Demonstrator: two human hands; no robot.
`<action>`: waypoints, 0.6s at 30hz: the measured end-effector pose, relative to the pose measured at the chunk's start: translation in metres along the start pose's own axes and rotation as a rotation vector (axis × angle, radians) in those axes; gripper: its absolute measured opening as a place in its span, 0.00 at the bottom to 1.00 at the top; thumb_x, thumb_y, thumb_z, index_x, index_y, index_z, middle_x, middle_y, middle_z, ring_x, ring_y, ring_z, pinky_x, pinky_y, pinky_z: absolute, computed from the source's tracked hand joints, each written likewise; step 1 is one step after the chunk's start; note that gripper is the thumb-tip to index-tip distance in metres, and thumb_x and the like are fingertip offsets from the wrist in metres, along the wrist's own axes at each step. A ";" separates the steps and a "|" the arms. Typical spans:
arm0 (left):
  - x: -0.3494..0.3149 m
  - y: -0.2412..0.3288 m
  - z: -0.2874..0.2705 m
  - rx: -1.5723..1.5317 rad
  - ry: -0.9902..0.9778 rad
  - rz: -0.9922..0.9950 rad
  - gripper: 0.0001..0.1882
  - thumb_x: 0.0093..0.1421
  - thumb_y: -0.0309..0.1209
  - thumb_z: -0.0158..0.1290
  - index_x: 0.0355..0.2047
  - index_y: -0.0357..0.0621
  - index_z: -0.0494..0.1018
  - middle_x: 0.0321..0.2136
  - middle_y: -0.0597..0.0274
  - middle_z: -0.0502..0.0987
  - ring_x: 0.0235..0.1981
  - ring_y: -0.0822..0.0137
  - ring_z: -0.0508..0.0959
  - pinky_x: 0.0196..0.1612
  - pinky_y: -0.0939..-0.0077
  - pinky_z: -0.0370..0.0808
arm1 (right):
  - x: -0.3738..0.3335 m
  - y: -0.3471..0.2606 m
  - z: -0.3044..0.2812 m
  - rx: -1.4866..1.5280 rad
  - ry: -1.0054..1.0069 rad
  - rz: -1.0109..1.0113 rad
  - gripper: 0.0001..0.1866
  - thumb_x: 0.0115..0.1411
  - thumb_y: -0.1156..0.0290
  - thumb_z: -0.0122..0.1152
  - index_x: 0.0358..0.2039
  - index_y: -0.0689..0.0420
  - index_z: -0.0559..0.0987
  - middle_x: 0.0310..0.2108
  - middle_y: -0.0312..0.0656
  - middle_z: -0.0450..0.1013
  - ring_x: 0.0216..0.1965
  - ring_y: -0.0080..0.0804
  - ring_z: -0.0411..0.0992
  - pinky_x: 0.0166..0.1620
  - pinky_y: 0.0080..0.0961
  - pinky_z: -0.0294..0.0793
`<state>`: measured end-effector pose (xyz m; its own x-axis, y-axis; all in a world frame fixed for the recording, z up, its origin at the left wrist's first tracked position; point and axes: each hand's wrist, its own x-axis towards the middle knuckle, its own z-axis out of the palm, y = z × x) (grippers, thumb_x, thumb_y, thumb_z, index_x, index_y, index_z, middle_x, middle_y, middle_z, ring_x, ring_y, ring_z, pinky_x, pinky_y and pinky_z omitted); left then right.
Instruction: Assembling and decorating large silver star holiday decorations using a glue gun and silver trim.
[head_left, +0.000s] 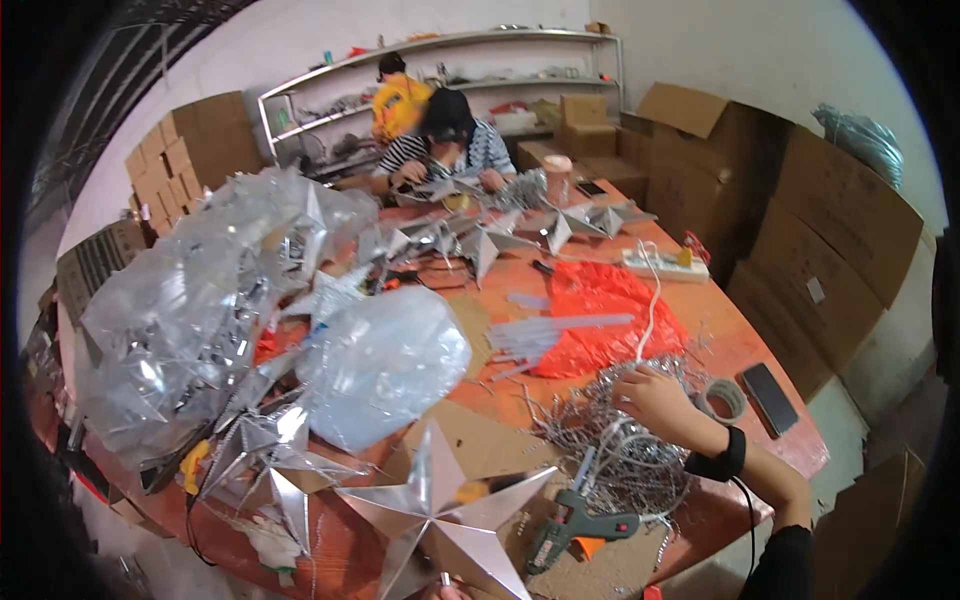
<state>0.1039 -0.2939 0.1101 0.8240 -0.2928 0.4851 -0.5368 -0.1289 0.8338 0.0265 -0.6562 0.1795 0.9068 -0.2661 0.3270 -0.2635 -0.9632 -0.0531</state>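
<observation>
As it catches the light, the creased five-pointed star (432, 517) gleams silver.

No wording can be made out for certain. On the near side of the desk (745, 335), the grey-green glue gun (590, 527) carries pale lettering along its handle, too small to read, and a small red mark on its body, while a box (104, 262) at the far left shows a dark printed panel, likewise illegible. On the right, a large brown carton (825, 235) bears a small white label (815, 290) and faint print, both indistinct.
</observation>
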 end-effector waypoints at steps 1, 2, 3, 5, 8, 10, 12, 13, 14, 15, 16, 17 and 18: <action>0.002 0.004 0.000 -0.008 -0.002 0.025 0.12 0.65 0.26 0.42 0.35 0.30 0.73 0.14 0.64 0.67 0.14 0.74 0.66 0.18 0.78 0.62 | 0.003 0.001 0.000 0.052 0.019 0.015 0.07 0.51 0.69 0.58 0.32 0.52 0.77 0.33 0.36 0.72 0.40 0.36 0.69 0.41 0.30 0.71; 0.004 0.007 -0.001 -0.011 -0.014 0.019 0.11 0.64 0.25 0.42 0.36 0.31 0.73 0.14 0.63 0.66 0.14 0.73 0.65 0.18 0.77 0.62 | 0.005 0.000 -0.008 0.059 0.046 0.036 0.07 0.52 0.69 0.58 0.32 0.52 0.78 0.32 0.37 0.73 0.40 0.36 0.70 0.40 0.31 0.72; 0.005 0.006 -0.001 -0.027 -0.002 0.019 0.11 0.64 0.25 0.42 0.36 0.31 0.73 0.14 0.63 0.66 0.14 0.73 0.65 0.18 0.77 0.62 | 0.007 -0.001 -0.020 0.065 0.074 0.058 0.06 0.52 0.69 0.58 0.32 0.53 0.78 0.31 0.37 0.74 0.39 0.37 0.70 0.39 0.31 0.72; 0.001 0.000 0.003 -0.057 0.003 0.010 0.10 0.64 0.25 0.43 0.36 0.31 0.73 0.14 0.63 0.66 0.14 0.72 0.64 0.18 0.77 0.62 | 0.009 -0.005 -0.039 0.099 0.142 0.111 0.06 0.52 0.69 0.58 0.32 0.54 0.78 0.31 0.39 0.74 0.36 0.38 0.71 0.37 0.32 0.72; 0.000 -0.004 -0.003 -0.009 0.023 0.064 0.10 0.64 0.25 0.43 0.37 0.32 0.73 0.14 0.64 0.65 0.14 0.72 0.63 0.18 0.77 0.62 | 0.018 -0.004 -0.050 0.216 0.307 0.191 0.06 0.54 0.73 0.57 0.34 0.57 0.76 0.30 0.43 0.74 0.31 0.40 0.73 0.35 0.32 0.71; -0.001 -0.005 -0.003 -0.002 0.026 0.073 0.11 0.64 0.25 0.43 0.37 0.32 0.73 0.14 0.64 0.65 0.14 0.72 0.63 0.18 0.76 0.61 | 0.024 -0.009 -0.075 0.364 0.444 0.276 0.06 0.56 0.74 0.55 0.35 0.58 0.74 0.29 0.44 0.73 0.30 0.39 0.73 0.34 0.29 0.70; -0.003 -0.005 -0.001 -0.009 0.021 0.066 0.11 0.64 0.25 0.43 0.38 0.32 0.73 0.14 0.64 0.65 0.13 0.71 0.63 0.18 0.76 0.61 | 0.026 -0.007 -0.090 0.398 0.561 0.269 0.06 0.58 0.75 0.53 0.37 0.59 0.73 0.28 0.45 0.73 0.30 0.36 0.73 0.33 0.27 0.70; -0.002 -0.004 -0.001 -0.011 0.010 0.074 0.11 0.64 0.26 0.43 0.38 0.32 0.73 0.13 0.64 0.64 0.13 0.71 0.63 0.18 0.76 0.61 | 0.025 -0.002 -0.093 0.363 0.609 0.215 0.06 0.59 0.76 0.52 0.37 0.60 0.72 0.28 0.44 0.73 0.29 0.34 0.73 0.33 0.25 0.70; 0.000 -0.002 -0.002 -0.012 0.000 0.082 0.11 0.64 0.26 0.43 0.39 0.32 0.73 0.13 0.64 0.64 0.13 0.71 0.63 0.18 0.76 0.61 | 0.026 -0.001 -0.095 0.329 0.657 0.160 0.06 0.59 0.76 0.51 0.38 0.60 0.71 0.28 0.44 0.72 0.29 0.32 0.73 0.33 0.24 0.69; 0.001 0.000 -0.001 -0.012 -0.011 0.089 0.11 0.64 0.26 0.43 0.39 0.32 0.73 0.13 0.64 0.64 0.13 0.71 0.62 0.18 0.76 0.61 | 0.025 -0.001 -0.098 0.359 0.690 0.201 0.06 0.60 0.77 0.51 0.38 0.60 0.71 0.28 0.44 0.72 0.29 0.31 0.72 0.33 0.24 0.69; 0.001 0.002 -0.001 -0.006 -0.006 0.096 0.12 0.64 0.26 0.43 0.40 0.33 0.74 0.13 0.64 0.64 0.13 0.71 0.63 0.18 0.75 0.61 | 0.023 -0.004 -0.104 0.389 0.722 0.242 0.06 0.60 0.77 0.51 0.38 0.61 0.71 0.28 0.43 0.73 0.29 0.30 0.72 0.33 0.24 0.69; 0.001 0.001 -0.003 0.005 -0.003 0.095 0.12 0.64 0.26 0.43 0.41 0.33 0.74 0.13 0.63 0.64 0.13 0.71 0.63 0.18 0.75 0.61 | 0.024 -0.008 -0.108 0.434 0.757 0.276 0.06 0.60 0.77 0.50 0.38 0.61 0.71 0.29 0.42 0.73 0.29 0.29 0.72 0.33 0.23 0.69; 0.000 -0.001 -0.005 0.016 0.000 0.093 0.12 0.64 0.26 0.43 0.41 0.33 0.74 0.13 0.63 0.64 0.13 0.71 0.63 0.18 0.75 0.61 | 0.027 -0.011 -0.111 0.455 0.834 0.315 0.05 0.60 0.77 0.50 0.38 0.62 0.71 0.30 0.42 0.73 0.30 0.26 0.71 0.34 0.23 0.69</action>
<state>0.1052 -0.2887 0.1102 0.7703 -0.3042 0.5605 -0.6140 -0.1166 0.7806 0.0177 -0.6483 0.2933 0.2506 -0.5681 0.7839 -0.1430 -0.8226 -0.5504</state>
